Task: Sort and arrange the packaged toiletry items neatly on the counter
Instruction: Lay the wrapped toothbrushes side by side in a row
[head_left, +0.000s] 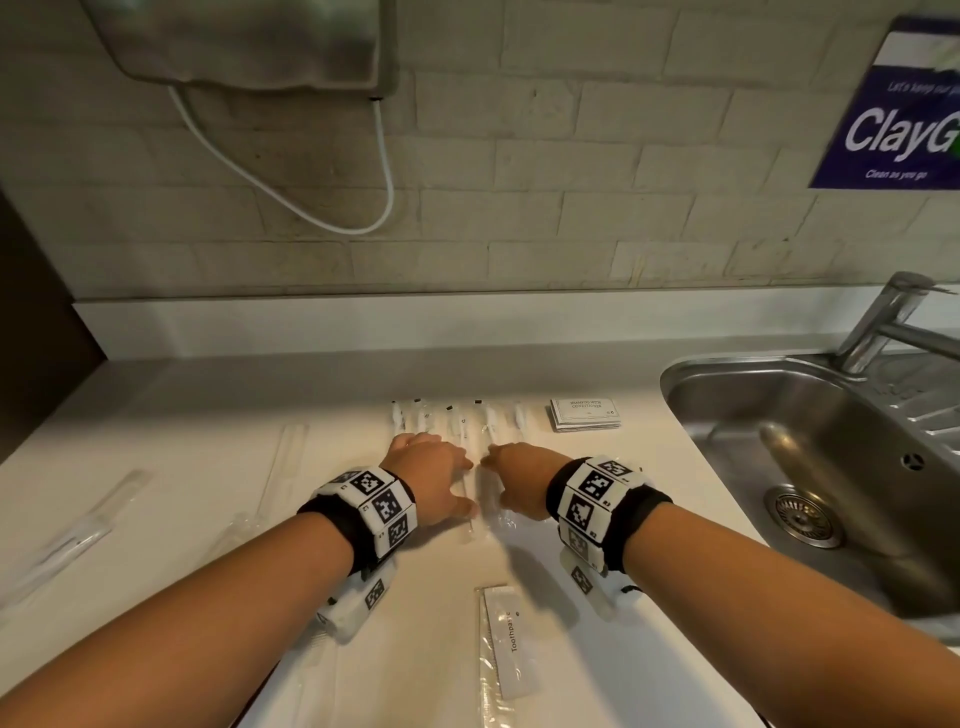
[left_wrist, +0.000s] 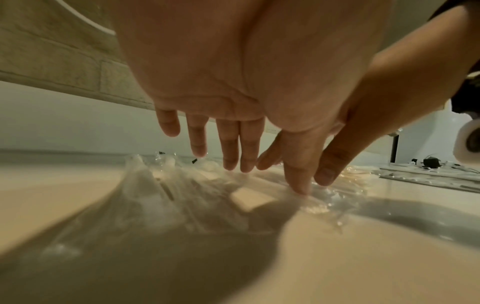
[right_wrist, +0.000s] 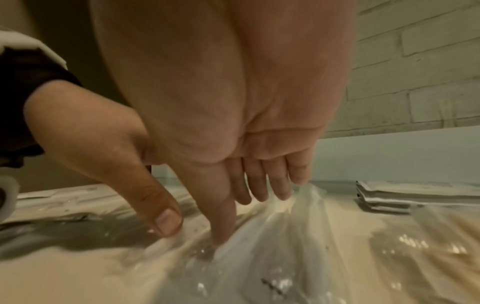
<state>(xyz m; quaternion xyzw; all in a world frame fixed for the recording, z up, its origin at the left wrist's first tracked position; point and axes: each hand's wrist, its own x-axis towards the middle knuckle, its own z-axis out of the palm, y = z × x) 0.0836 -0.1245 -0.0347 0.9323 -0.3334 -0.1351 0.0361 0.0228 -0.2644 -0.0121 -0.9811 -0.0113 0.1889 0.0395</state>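
Our fingers are stretched out and a little spread, with the tips pushing down on a row of clear plastic packets in the middle of the counter. Our left hand holds nothing; its fingers are straight and touch the crinkly wrap from above. Our right hand is the same: its fingers press flat on the plastic and the thumb sits just beside them, not pinching. We think we press like this because the packets are thin and slippery, so sliding them flat is easier than picking each one up, and two hands side by side can nudge them into a straight line. The packets lie next to each other, pointing away from us toward the wall, and we cannot tell what is inside each one. Just to the right of the row, on the far side, sits a small stack of shampoo sachets, already tidy. Near us lies a toothpaste packet, not yet in any group. Off to the left lie more long clear packets, well apart from the row, so they probably still need sorting. On the right is the sink, and we should keep packets from sliding into it.
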